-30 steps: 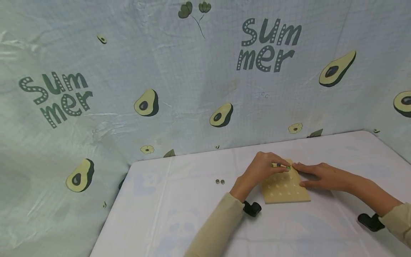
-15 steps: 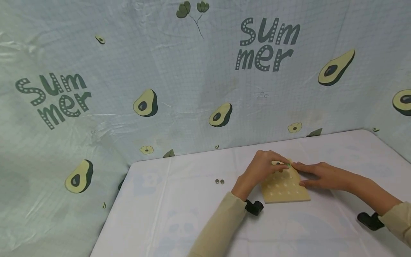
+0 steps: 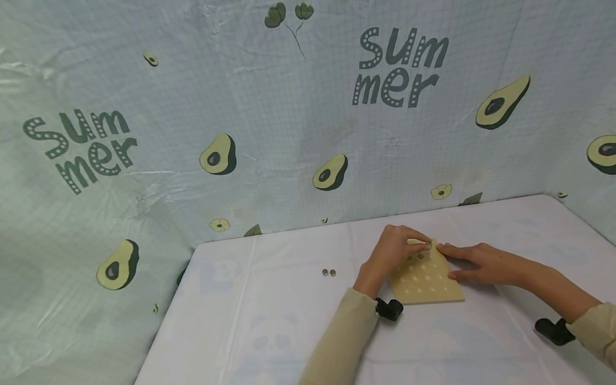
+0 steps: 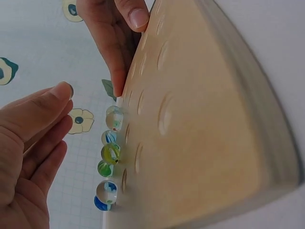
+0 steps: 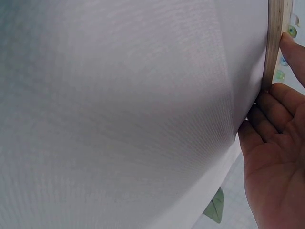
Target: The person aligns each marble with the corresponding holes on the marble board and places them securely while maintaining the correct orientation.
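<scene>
A light wooden board (image 3: 428, 291) with rows of round hollows lies at the table's right. Several glass marbles sit along its far end; in the left wrist view they include a yellow marble (image 4: 111, 152) and a green marble (image 4: 105, 168). My left hand (image 3: 394, 248) hovers above the board's far left part, and the left wrist view shows its thumb close to bent fingers, apart from the marbles, with nothing visible between them. With fairly straight fingers, my right hand (image 3: 481, 263) touches the board's right edge. Part of the board's far end is hidden behind my left hand.
Two small marbles (image 3: 329, 272) lie on the white table cover (image 3: 274, 299), left of the board. Behind the table hangs a curtain (image 3: 279, 107) printed with avocados. Black wrist cameras (image 3: 390, 309) are strapped to both arms.
My left hand has drawn slightly back to the left from the far-end marbles, uncovering marbles beneath it. Its forearm has shifted right. My right hand stays at the board's edge.
</scene>
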A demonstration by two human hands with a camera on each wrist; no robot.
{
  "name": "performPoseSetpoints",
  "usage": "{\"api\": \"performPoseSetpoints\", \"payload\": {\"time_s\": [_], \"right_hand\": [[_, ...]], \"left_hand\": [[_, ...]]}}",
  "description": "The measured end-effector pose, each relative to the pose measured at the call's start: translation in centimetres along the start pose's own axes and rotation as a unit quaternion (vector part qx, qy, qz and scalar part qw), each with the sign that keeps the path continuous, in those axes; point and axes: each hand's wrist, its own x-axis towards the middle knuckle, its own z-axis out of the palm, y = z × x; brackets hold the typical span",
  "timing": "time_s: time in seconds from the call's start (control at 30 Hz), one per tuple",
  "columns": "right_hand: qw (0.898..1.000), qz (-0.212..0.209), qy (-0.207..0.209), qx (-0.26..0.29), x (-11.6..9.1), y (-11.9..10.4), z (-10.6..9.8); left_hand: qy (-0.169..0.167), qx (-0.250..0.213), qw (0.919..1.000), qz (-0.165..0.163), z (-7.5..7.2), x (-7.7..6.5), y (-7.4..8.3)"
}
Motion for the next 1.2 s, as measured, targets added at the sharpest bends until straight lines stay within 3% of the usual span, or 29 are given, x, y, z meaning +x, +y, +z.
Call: {"api": "performPoseSetpoints", "payload": {"time_s": [0.3,0.53,0.77,1.0,1.2], "right_hand": [[1.000,-0.009,0.003,-0.001,0.0,0.2,-0.1],[1.000,-0.010,0.003,0.003,-0.2,0.1,-0.3],[1.000,0.001,0.001,0.015,-0.1,0.1,0.0],[1.000,-0.005,0.007,0.010,-0.2,0.1,-0.1],[1.000,-0.004,0.003,0.016,-0.3,0.2,-0.1]], "left_hand": [[-0.058,0.067,0.9953,0.039,0.2,1.3,-0.2],[-0.105,0.052,0.9914,0.058,0.1,2.0,-0.4],[-0.134,0.060,0.9885,0.037,0.1,2.1,-0.3],[-0.153,0.063,0.9843,0.061,0.4,2.4,-0.5],[-0.176,0.095,0.9771,0.074,0.7,3.0,-0.4]]}}
